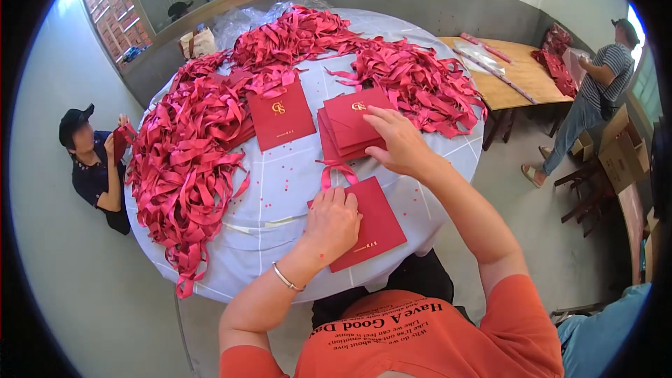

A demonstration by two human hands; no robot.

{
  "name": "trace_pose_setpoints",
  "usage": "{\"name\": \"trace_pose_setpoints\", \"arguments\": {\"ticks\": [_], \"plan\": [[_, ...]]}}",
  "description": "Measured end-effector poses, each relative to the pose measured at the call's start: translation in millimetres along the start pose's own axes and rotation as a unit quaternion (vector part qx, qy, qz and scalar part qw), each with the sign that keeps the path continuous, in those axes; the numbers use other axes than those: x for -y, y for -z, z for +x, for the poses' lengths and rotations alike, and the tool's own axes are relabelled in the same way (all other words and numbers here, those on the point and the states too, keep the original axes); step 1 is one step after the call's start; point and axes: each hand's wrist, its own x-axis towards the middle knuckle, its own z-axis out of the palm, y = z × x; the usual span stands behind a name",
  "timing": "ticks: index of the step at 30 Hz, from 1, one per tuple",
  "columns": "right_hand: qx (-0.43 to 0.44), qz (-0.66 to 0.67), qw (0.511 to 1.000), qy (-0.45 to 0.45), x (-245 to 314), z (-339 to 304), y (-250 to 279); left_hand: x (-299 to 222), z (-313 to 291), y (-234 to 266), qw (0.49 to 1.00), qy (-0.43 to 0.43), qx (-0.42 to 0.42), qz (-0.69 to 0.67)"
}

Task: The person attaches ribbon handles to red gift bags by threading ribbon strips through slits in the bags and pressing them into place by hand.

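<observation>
By the tabletop's [288, 199] near edge, the red bag [378, 231] looks light, stiff, best held sideways; left hand's [334, 221] grip curls, pinch unclear; right hand's [400, 141] spreads.

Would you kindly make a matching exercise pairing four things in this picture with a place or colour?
1. Left hand
2. Right hand
3. Bangle
4. Cardboard box

A. Near the picture's right edge
B. At the single red packet nearest the orange shirt
C. Silver-coloured
D. At the stack of red packets

Pairs: 1-B, 2-D, 3-C, 4-A
</observation>
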Motion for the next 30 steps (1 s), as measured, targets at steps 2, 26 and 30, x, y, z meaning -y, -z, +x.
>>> {"name": "trace_pose_setpoints", "arguments": {"ticks": [2,26,30], "plan": [[0.063,-0.058,0.996,-0.003,-13,12,-7,1,-1,-1,0.999,0.013,0.001,-0.044],[-0.034,-0.251,0.927,-0.275,-135,3,10,38,3,4,0.927,0.182,0.089,-0.315],[-0.031,-0.266,0.922,-0.278,-157,-2,1,32,6,12,0.946,0.121,0.112,-0.280]]}}
